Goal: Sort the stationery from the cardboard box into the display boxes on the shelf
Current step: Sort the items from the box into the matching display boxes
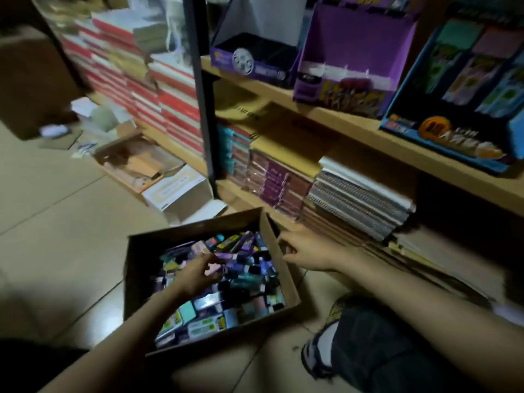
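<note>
1. Two bare hands work at a cardboard box (136,279) that sits open on the tiled floor (71,222).
2. The left hand (195,275) is down inside the box with its fingers curled round a small pink packet (213,268). The packet's print is too blurred to read.
3. All around that grip, and mostly beyond and to the right of it, lies the loose stationery (241,279). It is a heap of small packets in purple, teal, pink and black that fills the box, and none of the labels can be read.
4. The right hand (307,251) is to the right of the grip, at the outer side of the box's right wall, with its fingers bent toward the rim. Whether it clasps the rim or only touches it cannot be told.
5. Well above and beyond the grip, on a wooden shelf board (326,117), stand three display boxes. They are a low purple display box (255,66) with a round emblem on its front, a taller purple display box (354,52) with yellow lettering, and to the right a blue display box (453,109) with an orange badge. All of the writing is smeared.
6. Under that board, beyond the right hand, lie stacked spiral notebooks (360,199).
7. Far left of the grip are stacks of red-and-white books (170,103).
8. Near right of the box is a knee in dark trousers (397,350).
</note>
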{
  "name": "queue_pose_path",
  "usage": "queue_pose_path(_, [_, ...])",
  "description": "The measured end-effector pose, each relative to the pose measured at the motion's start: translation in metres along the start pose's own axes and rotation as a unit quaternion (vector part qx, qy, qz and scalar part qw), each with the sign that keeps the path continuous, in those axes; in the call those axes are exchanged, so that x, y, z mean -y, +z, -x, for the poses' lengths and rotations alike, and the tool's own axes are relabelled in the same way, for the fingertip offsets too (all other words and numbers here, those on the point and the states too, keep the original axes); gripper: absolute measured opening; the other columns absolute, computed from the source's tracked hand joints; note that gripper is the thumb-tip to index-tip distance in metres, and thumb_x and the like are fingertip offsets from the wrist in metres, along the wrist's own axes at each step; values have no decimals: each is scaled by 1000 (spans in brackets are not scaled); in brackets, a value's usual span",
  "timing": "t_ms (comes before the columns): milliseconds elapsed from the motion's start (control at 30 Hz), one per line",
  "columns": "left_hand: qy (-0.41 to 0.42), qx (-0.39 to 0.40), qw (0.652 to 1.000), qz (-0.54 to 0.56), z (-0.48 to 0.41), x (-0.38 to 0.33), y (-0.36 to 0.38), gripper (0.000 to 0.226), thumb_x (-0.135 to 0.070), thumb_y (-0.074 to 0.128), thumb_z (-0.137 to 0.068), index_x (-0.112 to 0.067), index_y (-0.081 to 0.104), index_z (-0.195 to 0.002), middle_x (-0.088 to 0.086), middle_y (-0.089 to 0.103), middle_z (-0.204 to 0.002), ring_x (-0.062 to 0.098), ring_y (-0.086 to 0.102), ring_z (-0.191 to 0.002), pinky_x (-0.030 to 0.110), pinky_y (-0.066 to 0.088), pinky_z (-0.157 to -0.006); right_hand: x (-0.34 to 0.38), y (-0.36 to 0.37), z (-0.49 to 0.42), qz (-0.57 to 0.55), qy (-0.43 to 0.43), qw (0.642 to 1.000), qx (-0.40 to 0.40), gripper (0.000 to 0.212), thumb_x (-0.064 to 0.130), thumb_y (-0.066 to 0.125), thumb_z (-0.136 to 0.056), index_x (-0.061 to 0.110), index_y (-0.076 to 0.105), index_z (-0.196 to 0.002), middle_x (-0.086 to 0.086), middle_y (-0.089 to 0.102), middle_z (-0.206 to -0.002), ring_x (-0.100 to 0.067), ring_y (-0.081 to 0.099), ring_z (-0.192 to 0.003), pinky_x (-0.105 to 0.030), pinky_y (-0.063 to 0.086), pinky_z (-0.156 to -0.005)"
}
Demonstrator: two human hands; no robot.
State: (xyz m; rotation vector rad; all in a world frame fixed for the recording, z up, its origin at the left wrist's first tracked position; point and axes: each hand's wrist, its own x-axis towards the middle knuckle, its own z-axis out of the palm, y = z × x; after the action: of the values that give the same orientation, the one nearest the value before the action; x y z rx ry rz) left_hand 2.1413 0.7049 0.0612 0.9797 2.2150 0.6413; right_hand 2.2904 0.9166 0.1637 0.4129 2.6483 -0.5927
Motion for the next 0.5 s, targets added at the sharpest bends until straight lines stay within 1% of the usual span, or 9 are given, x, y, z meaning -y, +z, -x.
queue_pose_path(67, [-56,-40,998,13,12,37,27,45,-14,70,-84,2,54,-123,20,51,-126,32,50,-117,28,37,-94,-2,44,-24,-44,29,998,26,23,22,56,-92,12,53,-112,-8,60,-98,-21,57,-85,-30,41,-66])
queue_pose_path(133, [-99,-81,992,22,23,64,44,49,-16,73,-81,0,54,-123,21,48,-128,34,47,-120,31,35,-97,-4,84,-44,-89,53,994,45,31,21,57,-92,10,51,-120,-9,59,-105,-21,56,-92,-29,41,-71])
queue_pose_path(200, [-132,-94,987,7,28,87,54,58,-21,74,-80,-5,50,-130,19,44,-137,33,44,-124,35,36,-101,-7,116,-61,-105,63,991,61,41,20,59,-91,8,46,-128,-12,52,-122,-24,52,-108,-31,44,-86])
queue_pose_path(267, [-156,-92,983,-22,27,105,59,72,-30,72,-81,-10,38,-142,18,31,-149,33,34,-134,39,31,-107,-10,140,-74,-110,75,989,58,51,22,60,-91,10,40,-136,-11,41,-135,-25,45,-121,-36,41,-99])
queue_pose_path(333, [-155,-92,982,-54,17,119,59,81,-41,68,-83,-19,27,-149,14,17,-157,33,21,-142,42,23,-112,-14,154,-87,-113,88,989,28,58,24,60,-90,13,35,-141,-7,31,-144,-25,35,-130,-37,36,-105])
queue_pose_path(400, [-123,-103,985,-70,-1,124,57,82,-48,64,-84,-25,21,-150,11,8,-159,32,11,-145,44,15,-116,-18,162,-100,-128,97,987,-7,60,24,60,-90,13,32,-142,-7,24,-148,-25,27,-135,-34,30,-109])
queue_pose_path(500, [-93,-120,986,-66,-38,117,57,78,-55,56,-85,-31,19,-150,8,2,-160,30,1,-147,48,9,-118,-25,166,-117,-154,125,978,-60,59,24,60,-91,10,32,-141,-8,23,-148,-28,26,-135,-36,28,-110])
